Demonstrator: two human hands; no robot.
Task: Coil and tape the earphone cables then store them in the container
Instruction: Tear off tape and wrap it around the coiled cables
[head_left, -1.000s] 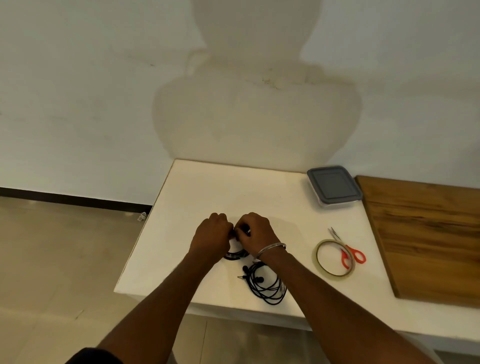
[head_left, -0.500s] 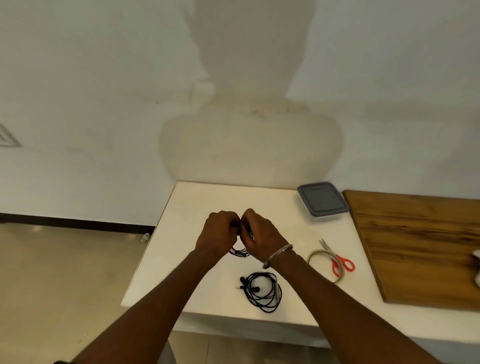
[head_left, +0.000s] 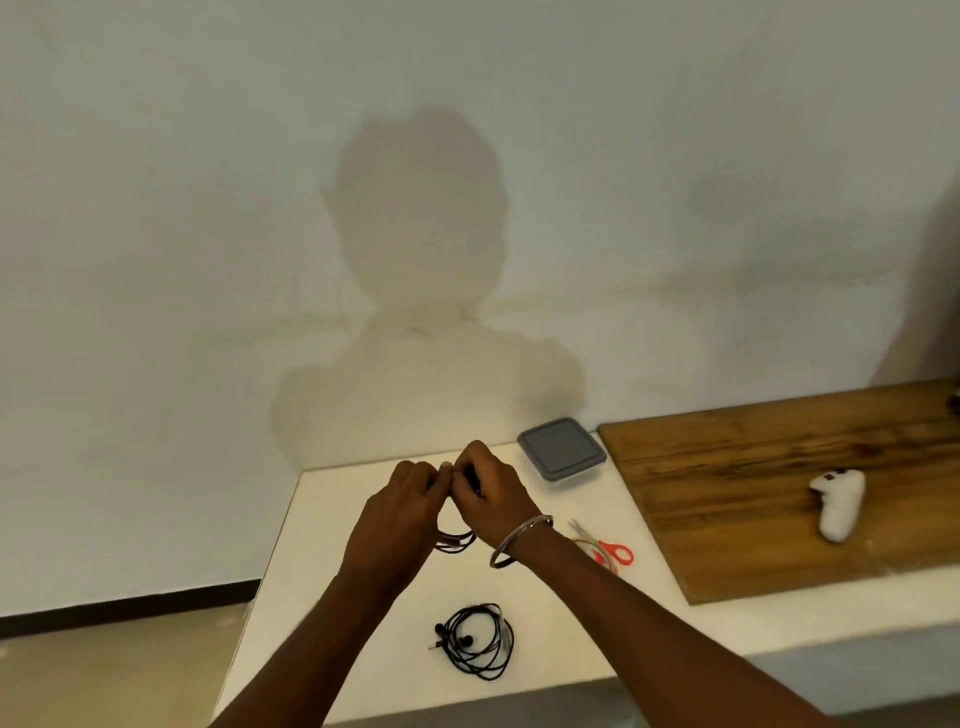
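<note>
Fingers of both my hands pinch one black cable coil (head_left: 456, 540), left hand (head_left: 402, 512) and right hand (head_left: 491, 493) meeting knuckle to knuckle above the white table (head_left: 332, 597); its loops hang below my left palm. Both wrists are raised, a bangle (head_left: 514, 540) on the right. A second coil (head_left: 478, 642) lies loose near the front edge, open tabletop around it. Scissors (head_left: 608, 548) and tape (head_left: 597, 551) sit just right of my right wrist. I see the lidded container (head_left: 561, 448) at the back edge, beside the wooden board (head_left: 753, 499).
</note>
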